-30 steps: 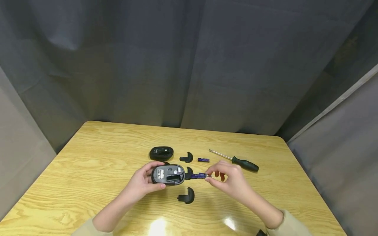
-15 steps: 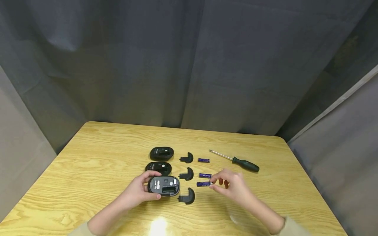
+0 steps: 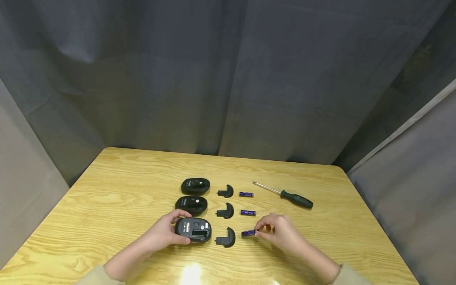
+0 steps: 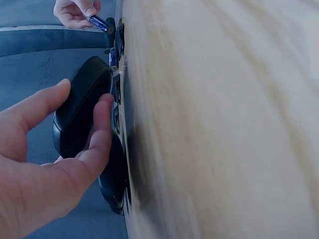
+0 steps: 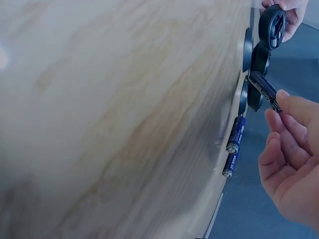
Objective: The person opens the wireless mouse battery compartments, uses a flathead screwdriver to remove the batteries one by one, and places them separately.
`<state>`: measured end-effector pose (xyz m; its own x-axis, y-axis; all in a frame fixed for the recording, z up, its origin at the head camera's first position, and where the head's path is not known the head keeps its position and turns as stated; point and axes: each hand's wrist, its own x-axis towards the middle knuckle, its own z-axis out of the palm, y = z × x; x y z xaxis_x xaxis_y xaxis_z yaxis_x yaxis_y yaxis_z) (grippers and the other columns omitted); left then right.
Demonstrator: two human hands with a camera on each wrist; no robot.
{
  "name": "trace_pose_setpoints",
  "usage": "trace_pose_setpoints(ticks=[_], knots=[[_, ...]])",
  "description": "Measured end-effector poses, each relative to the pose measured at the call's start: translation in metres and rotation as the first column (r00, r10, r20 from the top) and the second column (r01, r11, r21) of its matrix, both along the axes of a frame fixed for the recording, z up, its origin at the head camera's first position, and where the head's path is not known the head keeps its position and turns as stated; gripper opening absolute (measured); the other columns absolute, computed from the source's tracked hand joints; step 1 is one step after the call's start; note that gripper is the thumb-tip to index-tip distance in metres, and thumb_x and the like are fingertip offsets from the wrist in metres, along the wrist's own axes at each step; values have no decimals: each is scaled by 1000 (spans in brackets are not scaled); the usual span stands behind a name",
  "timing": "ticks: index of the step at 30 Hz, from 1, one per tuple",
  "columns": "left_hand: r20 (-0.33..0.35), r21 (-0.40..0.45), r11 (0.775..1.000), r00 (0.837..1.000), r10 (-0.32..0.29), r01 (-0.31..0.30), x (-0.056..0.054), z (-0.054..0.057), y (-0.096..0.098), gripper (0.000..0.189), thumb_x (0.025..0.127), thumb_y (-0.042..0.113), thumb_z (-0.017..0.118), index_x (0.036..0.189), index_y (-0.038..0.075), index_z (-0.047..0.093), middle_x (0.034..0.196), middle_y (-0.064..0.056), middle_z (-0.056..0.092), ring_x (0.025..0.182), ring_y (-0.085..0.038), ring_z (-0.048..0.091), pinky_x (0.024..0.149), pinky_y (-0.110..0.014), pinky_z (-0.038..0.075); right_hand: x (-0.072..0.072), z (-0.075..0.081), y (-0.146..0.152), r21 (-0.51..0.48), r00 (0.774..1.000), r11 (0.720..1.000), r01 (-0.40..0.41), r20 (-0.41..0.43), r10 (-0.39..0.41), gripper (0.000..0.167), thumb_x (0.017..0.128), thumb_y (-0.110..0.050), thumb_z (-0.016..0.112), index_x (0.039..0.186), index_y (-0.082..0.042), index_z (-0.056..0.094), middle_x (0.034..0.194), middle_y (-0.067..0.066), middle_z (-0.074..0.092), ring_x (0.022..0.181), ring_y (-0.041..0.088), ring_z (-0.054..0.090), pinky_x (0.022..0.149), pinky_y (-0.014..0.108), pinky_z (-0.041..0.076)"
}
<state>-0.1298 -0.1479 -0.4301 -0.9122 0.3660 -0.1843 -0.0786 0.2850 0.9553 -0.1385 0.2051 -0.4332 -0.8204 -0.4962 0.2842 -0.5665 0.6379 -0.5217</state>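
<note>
My left hand (image 3: 164, 230) grips a black computer mouse (image 3: 193, 229) by its left end, underside up, with its long battery slot uncovered. In the left wrist view that mouse (image 4: 79, 107) is held between thumb and fingers, apart from the table. At its end, a blue battery (image 3: 249, 233) is pinched between the thumb and fingertips of my right hand (image 3: 281, 234); in the right wrist view the battery (image 5: 264, 89) tilts above the table. Between the hands lies a black battery cover (image 3: 226, 238). Two more upturned mice, a middle one (image 3: 191, 205) and a far one (image 3: 195, 185), lie behind the left hand.
Two more battery covers, one middle (image 3: 225, 211) and one far (image 3: 226, 191), lie on the wooden table (image 3: 124, 186). Right of them lie a middle battery (image 3: 247, 213) and a far battery (image 3: 246, 194). A green-handled screwdriver (image 3: 295, 198) rests at the back right. Grey curtains (image 3: 228, 79) surround the table.
Both hands have moved toward the near side, the left with its mouse and the right with its battery. Between the first two frames, another mouse and battery came into plain view behind them.
</note>
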Motion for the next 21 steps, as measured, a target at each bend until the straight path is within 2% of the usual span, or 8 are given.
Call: trace_pose_setpoints(ticks=[7,12,16,21], knots=[[6,-44,999,1000,13,-13,-4,-7,-3,68,66,1,81,125,2,47,115,-20,56,84,-20,65,72,-31,56,-3,-6,3,32,998,999,8,65,-10,9,77,-12,78,80,-17,70,80,-10,67,65,2,50,51,16,45],[-16,-122,993,1000,7,-9,-7,-7,-6,66,66,4,82,123,5,50,114,-16,59,87,-20,63,74,-30,54,-6,-10,6,66,993,998,10,116,-17,10,76,-12,78,81,-17,70,77,-12,64,63,2,49,51,16,44],[-52,-189,982,998,-24,13,-9,-6,-8,64,65,7,84,120,7,52,110,-11,62,94,-19,62,81,-33,53,-8,-12,7,103,988,995,-3,156,-13,10,76,-13,77,81,-17,69,71,-15,58,60,0,45,50,17,44],[-58,-221,974,996,-61,47,-10,-4,-9,62,65,7,84,119,6,54,103,-9,61,89,-19,60,78,-34,54,-9,-14,7,88,981,995,-36,191,19,10,77,-10,76,80,-16,68,72,-14,59,59,-2,46,50,17,46]])
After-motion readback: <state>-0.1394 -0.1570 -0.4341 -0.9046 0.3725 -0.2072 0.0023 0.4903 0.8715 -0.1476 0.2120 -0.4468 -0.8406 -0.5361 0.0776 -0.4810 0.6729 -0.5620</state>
